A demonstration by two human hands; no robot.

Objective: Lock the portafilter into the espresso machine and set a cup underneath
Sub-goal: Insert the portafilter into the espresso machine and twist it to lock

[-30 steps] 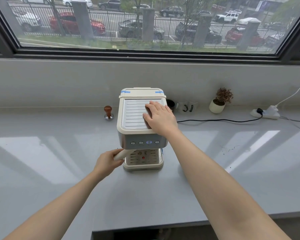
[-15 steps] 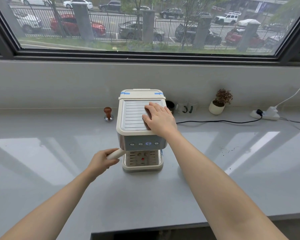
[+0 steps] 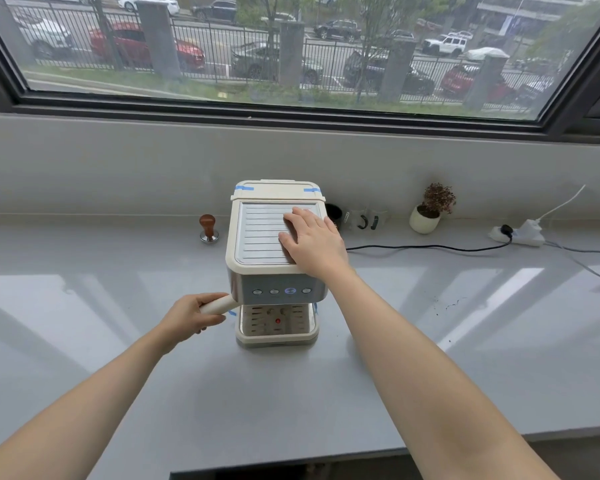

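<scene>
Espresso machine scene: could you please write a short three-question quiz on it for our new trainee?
1. True or false: a cup already stands on the drip tray of the espresso machine.
2. Which hand holds the portafilter handle?
A. the left hand
B. the right hand
C. neither
3. Fill in: the wooden-topped tamper stands on the counter to the ____ of the machine.

Key
1. False: the tray is bare; the glass cups stand behind the machine, to its right.
2. A: its grip is closed around the handle, which juts out leftward, while the right hand lies flat on the machine's top.
3. left
</scene>
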